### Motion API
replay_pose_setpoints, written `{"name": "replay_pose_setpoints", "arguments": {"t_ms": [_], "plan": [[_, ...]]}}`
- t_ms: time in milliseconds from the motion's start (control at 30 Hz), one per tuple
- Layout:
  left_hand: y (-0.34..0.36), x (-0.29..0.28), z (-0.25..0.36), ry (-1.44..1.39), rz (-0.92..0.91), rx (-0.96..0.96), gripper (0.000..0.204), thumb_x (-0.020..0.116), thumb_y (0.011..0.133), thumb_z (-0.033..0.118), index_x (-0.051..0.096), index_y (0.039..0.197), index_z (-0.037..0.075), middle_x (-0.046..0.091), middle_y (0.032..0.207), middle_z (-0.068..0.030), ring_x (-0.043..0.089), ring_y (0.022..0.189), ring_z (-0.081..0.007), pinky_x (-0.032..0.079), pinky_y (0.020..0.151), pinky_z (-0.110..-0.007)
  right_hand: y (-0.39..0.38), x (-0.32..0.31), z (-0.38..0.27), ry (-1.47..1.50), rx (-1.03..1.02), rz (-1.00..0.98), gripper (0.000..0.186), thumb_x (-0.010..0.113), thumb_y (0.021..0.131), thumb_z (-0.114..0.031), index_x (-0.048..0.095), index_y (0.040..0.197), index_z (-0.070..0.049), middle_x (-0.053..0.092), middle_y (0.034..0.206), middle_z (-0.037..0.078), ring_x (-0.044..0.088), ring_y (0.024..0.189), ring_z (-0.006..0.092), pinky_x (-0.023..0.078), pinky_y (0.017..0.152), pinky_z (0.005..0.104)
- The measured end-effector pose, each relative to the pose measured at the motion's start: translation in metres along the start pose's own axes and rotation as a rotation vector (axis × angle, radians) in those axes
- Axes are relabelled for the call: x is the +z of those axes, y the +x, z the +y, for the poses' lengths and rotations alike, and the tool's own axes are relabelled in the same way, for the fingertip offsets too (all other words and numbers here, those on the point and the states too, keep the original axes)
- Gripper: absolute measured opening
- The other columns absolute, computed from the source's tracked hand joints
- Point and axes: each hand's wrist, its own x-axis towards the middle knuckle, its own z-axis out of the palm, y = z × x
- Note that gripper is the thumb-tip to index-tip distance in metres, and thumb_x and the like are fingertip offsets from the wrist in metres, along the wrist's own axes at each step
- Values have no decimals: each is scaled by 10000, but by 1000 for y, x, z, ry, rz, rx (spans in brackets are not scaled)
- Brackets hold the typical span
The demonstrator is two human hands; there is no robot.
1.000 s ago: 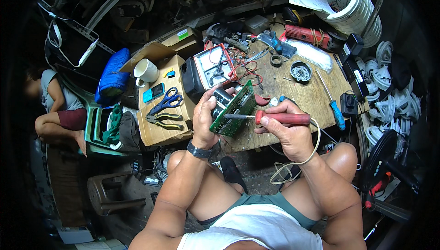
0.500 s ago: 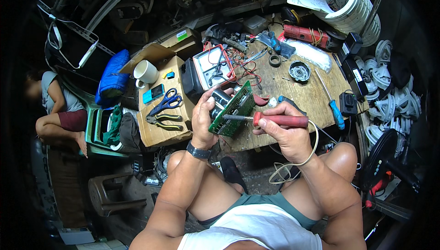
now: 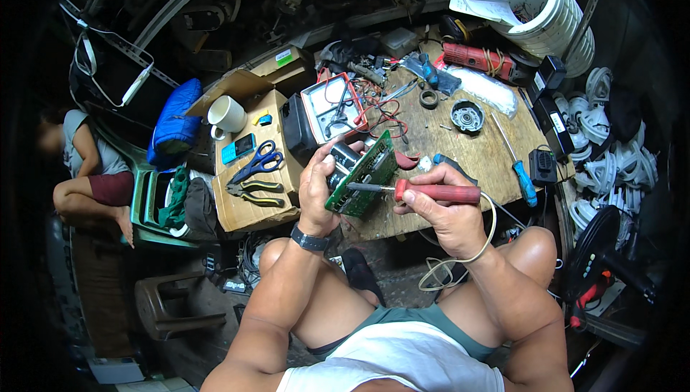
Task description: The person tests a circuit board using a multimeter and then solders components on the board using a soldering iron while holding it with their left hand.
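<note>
My left hand (image 3: 316,185) grips a green circuit board (image 3: 365,180) by its left edge and holds it tilted above the wooden table's near edge. Large black cylindrical capacitors (image 3: 343,155) stand out from the board beside my fingers. Closed round the red handle of a corded soldering iron (image 3: 442,193) is my right hand (image 3: 447,209). The iron's metal shaft points left across the face of the board, its tip at or very near the surface; whether it touches, I cannot tell. A pale cord hangs from the handle's end in loops below my right wrist.
Scissors (image 3: 259,162), pliers (image 3: 255,194), a phone (image 3: 238,149) and a mug (image 3: 227,114) rest on cardboard at left. On the table (image 3: 431,140) lie a blue-handled screwdriver (image 3: 523,176), a tape roll (image 3: 429,99) and a red power tool (image 3: 478,60). A person (image 3: 93,169) sits far left.
Both hands keep their grip on the board and the soldering iron. The whole view has shifted very slightly; otherwise little differs.
</note>
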Motion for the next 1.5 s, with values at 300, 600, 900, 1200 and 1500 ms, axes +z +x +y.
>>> {"name": "replay_pose_setpoints", "arguments": {"t_ms": [300,600,900,1200,1500], "plan": [[1,-1,1,-21,-4,-7,543,483,1020,242,431,1469,-58,608,1382,-292,650,1234,-352,526,1092,-476,2,1,3,34,-13,0,152,713,977,-24,600,1068,21,714,1024,153,747,908,229,657,820,371],[1,-2,2,-49,20,-21,527,462,1021,207,427,1473,-63,613,1373,-297,654,1231,-353,526,1095,-480,3,1,6,29,-24,-9,198,738,974,-62,620,1101,34,726,1059,158,750,910,219,636,822,325],[1,0,3,-22,17,-15,557,461,1012,216,414,1483,-78,612,1377,-299,653,1233,-344,523,1098,-469,2,1,3,22,-19,-10,197,742,970,-55,625,1101,34,728,1055,154,752,908,214,631,822,316],[1,-3,0,-29,14,-13,560,466,1018,231,413,1483,-77,606,1385,-300,650,1236,-346,520,1100,-471,-1,2,3,-21,-30,4,172,727,962,-7,594,1069,17,720,1020,157,752,901,229,655,824,367],[0,0,0,-22,16,-16,571,470,1015,239,407,1488,-75,598,1391,-306,645,1241,-359,515,1104,-477,-3,-1,6,-6,-35,-9,189,739,972,-53,622,1097,26,727,1061,144,748,922,208,630,830,321]]}}
